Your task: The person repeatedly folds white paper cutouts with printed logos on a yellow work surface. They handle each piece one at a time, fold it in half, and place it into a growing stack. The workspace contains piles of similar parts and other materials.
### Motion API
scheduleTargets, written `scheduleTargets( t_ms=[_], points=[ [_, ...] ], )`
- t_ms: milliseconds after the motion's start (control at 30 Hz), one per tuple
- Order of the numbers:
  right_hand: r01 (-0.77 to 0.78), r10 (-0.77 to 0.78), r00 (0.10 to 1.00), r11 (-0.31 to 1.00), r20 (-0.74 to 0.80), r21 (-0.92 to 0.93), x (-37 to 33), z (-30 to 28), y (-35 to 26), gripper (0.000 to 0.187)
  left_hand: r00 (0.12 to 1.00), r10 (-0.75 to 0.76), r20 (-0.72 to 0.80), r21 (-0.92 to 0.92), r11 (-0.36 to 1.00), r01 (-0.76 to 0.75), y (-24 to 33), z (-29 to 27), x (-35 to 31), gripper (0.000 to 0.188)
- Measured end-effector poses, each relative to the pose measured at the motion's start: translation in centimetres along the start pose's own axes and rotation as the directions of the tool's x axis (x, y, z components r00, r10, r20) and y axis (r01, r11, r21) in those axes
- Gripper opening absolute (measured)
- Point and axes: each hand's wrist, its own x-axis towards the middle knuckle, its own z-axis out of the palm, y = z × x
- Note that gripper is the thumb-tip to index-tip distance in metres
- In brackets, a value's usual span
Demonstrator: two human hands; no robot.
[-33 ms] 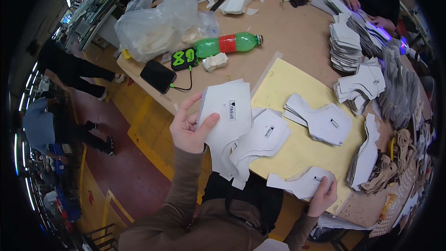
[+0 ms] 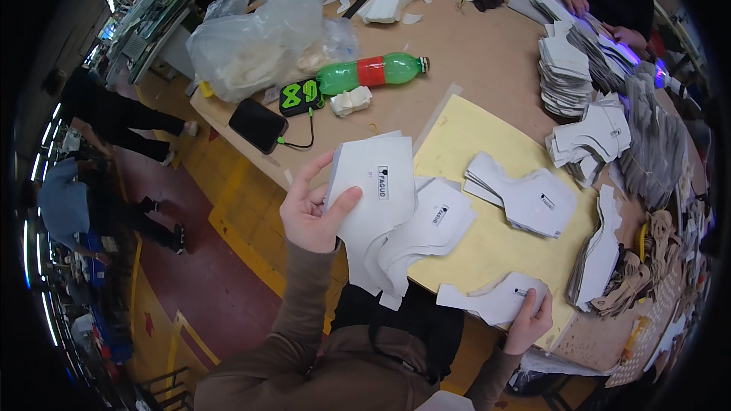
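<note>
My left hand [image 2: 314,209] is closed on a stack of white shoe-upper pieces [image 2: 373,167], thumb in front and fingers behind. The top piece bears a small dark printed mark. Just right of the held stack, and partly behind it, more white pieces [image 2: 438,221] fan out over the table's near edge. My right hand [image 2: 531,321] pinches the right end of a single-looking white upper piece [image 2: 491,301], whose narrow end points left. Farther back on a yellow sheet [image 2: 487,137] lies a small stack of the same white pieces [image 2: 533,198].
Tall stacks of white pieces [image 2: 565,76] and grey pieces [image 2: 655,144] line the right side. A green bottle [image 2: 396,68], a power bank [image 2: 299,97], a phone [image 2: 259,125] and a clear plastic bag [image 2: 259,30] lie back left. Another person's hands [image 2: 575,1] work at the far right.
The stack in my left hand has shifted very slightly to the right. My right hand and its piece look unmoved.
</note>
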Motion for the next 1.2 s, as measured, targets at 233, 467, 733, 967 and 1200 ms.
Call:
scheduleTargets(
  t_ms=[233,467,733,967,1200],
  points=[
    [-0.008,0.008,1.0,1.0,0.001,-0.013,0.4,0.5,0.5,0.023,0.966,-0.133,0.223,0.296,0.953,0.063,-4.8,0.9,1.0,0.073],
    [0.039,-0.04,0.999,0.998,-0.026,-0.047,0.3,0.5,0.8,0.024,0.916,-0.201,0.347,0.537,0.843,-0.018,-9.5,0.1,1.7,0.092],
    [0.032,-0.034,0.999,0.997,-0.032,-0.074,0.3,0.6,0.7,0.025,0.86,-0.261,0.438,0.54,0.841,-0.02,-9.0,2.2,1.6,0.082],
    [0.039,-0.041,0.999,0.997,-0.034,-0.07,0.2,0.6,1.4,0.026,0.875,-0.309,0.372,0.335,0.924,0.184,-7.4,3.1,1.0,0.079],
    [0.025,-0.026,1.0,0.998,-0.013,-0.061,0.3,0.4,1.5,0.023,0.907,-0.236,0.349,0.048,0.971,0.234,-4.5,1.9,1.1,0.073]
  ],
)
